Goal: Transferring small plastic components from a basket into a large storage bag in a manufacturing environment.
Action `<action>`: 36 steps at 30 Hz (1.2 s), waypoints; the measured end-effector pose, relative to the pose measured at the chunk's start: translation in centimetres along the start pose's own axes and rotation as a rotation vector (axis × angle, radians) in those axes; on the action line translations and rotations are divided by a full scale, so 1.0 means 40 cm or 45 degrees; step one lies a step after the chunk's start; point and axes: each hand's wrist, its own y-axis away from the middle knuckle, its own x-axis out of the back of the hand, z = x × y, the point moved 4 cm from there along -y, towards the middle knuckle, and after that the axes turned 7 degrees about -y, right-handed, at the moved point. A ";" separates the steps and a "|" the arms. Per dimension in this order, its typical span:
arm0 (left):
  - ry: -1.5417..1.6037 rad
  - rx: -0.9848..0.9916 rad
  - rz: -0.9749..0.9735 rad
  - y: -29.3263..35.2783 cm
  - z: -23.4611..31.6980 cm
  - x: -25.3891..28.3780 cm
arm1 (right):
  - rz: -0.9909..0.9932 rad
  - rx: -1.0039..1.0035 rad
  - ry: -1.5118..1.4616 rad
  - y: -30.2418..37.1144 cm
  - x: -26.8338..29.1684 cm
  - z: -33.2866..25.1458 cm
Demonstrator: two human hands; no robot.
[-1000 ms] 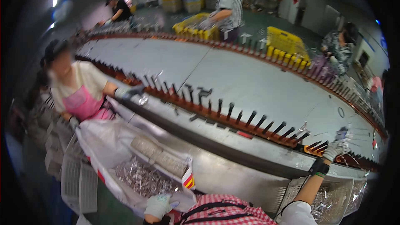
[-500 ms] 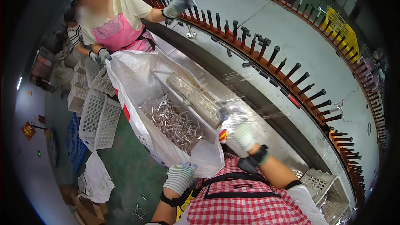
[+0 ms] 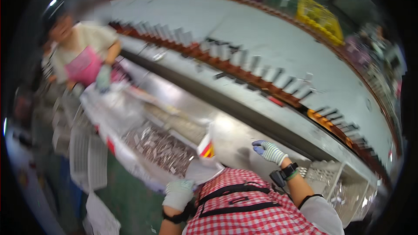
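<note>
At 8 o'clock, the white sack (image 3: 112,108) holds small silvery pieces (image 3: 160,149). The left hand (image 3: 178,194) meets its rim at 7 o'clock, grip unclear; the right hand (image 3: 270,151), at 4 o'clock, is loosely uncurled, empty.

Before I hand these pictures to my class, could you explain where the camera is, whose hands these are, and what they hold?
No robot here: a wide fisheye camera on the wearer's head looks down, so straight edges bend. The wearer's gloved left hand is at the near edge of a white bag of small shiny pieces; blur hides whether it grips. The gloved right hand is open above a metal surface, with nothing visible in it. A co-worker in a pink apron stands at the bag's far end. Beyond, a grey table is edged with dark pegs; a pale crate stands at lower right.
</note>
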 end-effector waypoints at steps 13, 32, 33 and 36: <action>-0.105 -0.413 0.338 -0.145 0.162 0.105 | 0.741 -0.122 -0.303 0.218 0.119 0.328; -0.014 -0.156 0.718 -0.093 0.012 -0.056 | 1.035 -0.200 1.024 0.104 0.110 0.120; -0.008 -0.150 0.720 -0.088 0.008 -0.053 | 0.970 -0.250 1.135 0.117 0.121 0.081; 0.007 -0.120 0.594 -0.099 0.006 -0.045 | 0.790 -0.184 0.541 0.065 0.185 0.087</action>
